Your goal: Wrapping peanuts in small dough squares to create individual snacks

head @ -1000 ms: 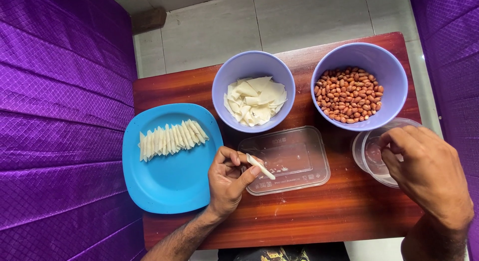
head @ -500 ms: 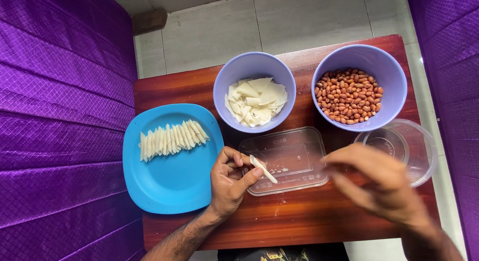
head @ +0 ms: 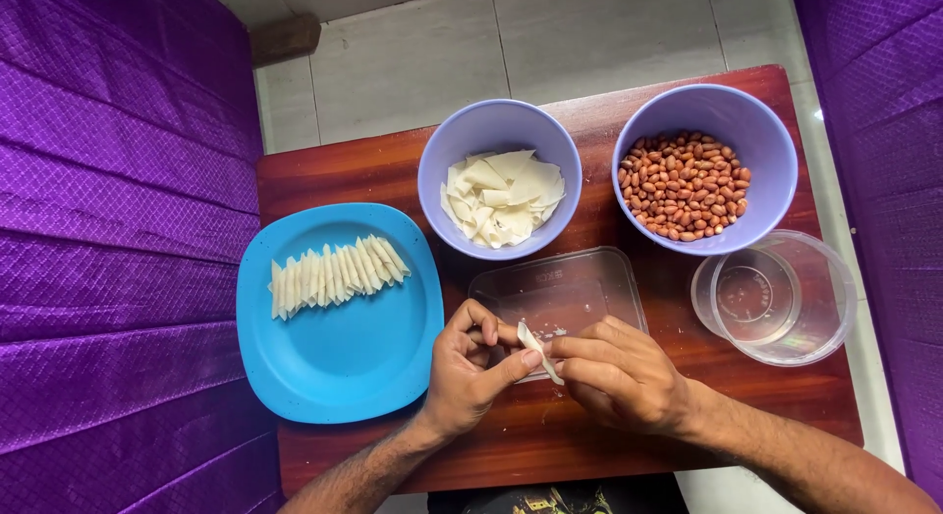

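Low in the frame, just below centre: left hand point(head: 471, 372) and right hand point(head: 624, 377) meeting over the near edge of the table point(head: 354, 175), fingertips of both pinched on one small white pastry strip point(head: 538, 350). Strip tilted, upper end toward the left hand's thumb, lower end against the right hand's fingers (both hands closed on it, neither released). Strip hanging above the near rim of a clear rectangular plastic tray point(head: 565, 293), lying flat just above the hands, with a few pale crumbs inside.

Left of centre: a blue plate point(head: 339, 362), touching or nearly touching the left hand's knuckles, with a neat row of folded white pieces point(head: 334, 273) laid side by side across its upper part.

Upper centre: a lilac bowl point(head: 442, 161) holding loose flat white wrapper pieces point(head: 501, 195), heaped unevenly. Upper right: a second lilac bowl point(head: 766, 131), filled with reddish-brown peanuts point(head: 683, 185). Right of the tray, below the peanut bowl: a clear round container point(head: 781, 298), upright (contents not possible to tell).

Table of dark reddish wood. Purple quilted fabric point(head: 118, 229) down the whole left side and along the right edge. Pale tiled floor point(head: 511, 33) across the top of the frame.
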